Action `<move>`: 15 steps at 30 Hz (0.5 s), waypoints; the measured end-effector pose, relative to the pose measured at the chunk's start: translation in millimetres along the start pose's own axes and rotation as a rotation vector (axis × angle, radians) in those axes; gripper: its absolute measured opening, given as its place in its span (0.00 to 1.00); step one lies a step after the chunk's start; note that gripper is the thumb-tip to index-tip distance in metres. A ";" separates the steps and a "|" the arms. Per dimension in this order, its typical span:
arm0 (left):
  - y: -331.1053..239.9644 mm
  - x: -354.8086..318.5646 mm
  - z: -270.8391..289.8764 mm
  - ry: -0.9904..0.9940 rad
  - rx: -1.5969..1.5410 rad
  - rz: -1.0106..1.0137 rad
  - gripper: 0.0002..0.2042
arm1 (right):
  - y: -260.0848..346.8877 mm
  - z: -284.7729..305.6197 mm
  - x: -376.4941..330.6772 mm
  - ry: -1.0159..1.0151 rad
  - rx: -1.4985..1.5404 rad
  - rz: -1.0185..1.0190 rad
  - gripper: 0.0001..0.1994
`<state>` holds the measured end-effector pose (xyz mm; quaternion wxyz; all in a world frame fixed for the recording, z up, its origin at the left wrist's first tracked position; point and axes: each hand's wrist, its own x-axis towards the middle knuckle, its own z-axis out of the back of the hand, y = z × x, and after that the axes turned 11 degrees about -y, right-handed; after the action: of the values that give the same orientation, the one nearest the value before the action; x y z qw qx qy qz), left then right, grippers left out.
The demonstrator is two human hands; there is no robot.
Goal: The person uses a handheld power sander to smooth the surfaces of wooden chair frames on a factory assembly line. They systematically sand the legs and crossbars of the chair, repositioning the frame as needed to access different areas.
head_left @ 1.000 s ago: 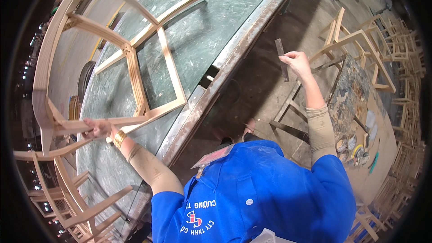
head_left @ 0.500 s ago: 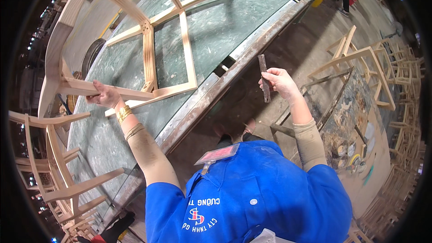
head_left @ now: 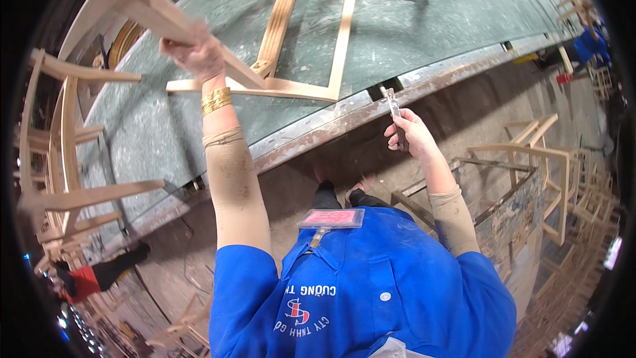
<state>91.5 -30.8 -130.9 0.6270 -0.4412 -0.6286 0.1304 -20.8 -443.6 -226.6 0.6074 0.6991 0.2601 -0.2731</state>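
Note:
An unfinished wooden chair frame point(head_left: 342, 40) lies tilted on the green tabletop point(head_left: 391, 33), its parts reaching past the upper edge of the view. My left hand point(head_left: 199, 56), slightly blurred, is closed around one of its pale rails at the upper left. Out past the table's near edge, my right hand point(head_left: 412, 134) pinches a narrow, flat, dark bar point(head_left: 393, 103). The bar points up and away from my palm, apart from the chair frame. Its lower end is partly covered by my fingers.
More chair frames point(head_left: 69, 119) stand at the left, by the table's end. A stained work stand point(head_left: 493, 205) is at my right, with further chair frames point(head_left: 560, 192) beyond it. A person in red point(head_left: 86, 282) is at the lower left; another in blue point(head_left: 591, 48) is far right.
The view has swung round, tilting the table differently. My left hand still grips the chair frame, its rail now higher in view. The bar in my right hand has turned and shows a lighter face.

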 end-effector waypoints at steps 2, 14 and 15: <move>-2.6 -3.6 -5.4 -0.012 -0.039 0.000 0.39 | -7.4 -14.7 10.2 -0.028 -0.155 0.012 0.11; 6.7 4.2 -10.1 -0.111 -0.006 -0.189 0.24 | -39.5 -101.3 75.4 -0.231 -1.265 0.850 0.11; 6.5 4.3 -10.0 -0.116 0.015 -0.206 0.24 | -39.6 -104.8 78.3 -0.236 -1.262 0.854 0.11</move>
<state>103.8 -27.9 -130.9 0.6030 -0.3612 -0.7049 0.0954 14.6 -332.1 -297.4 0.9675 0.2263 0.0078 0.1126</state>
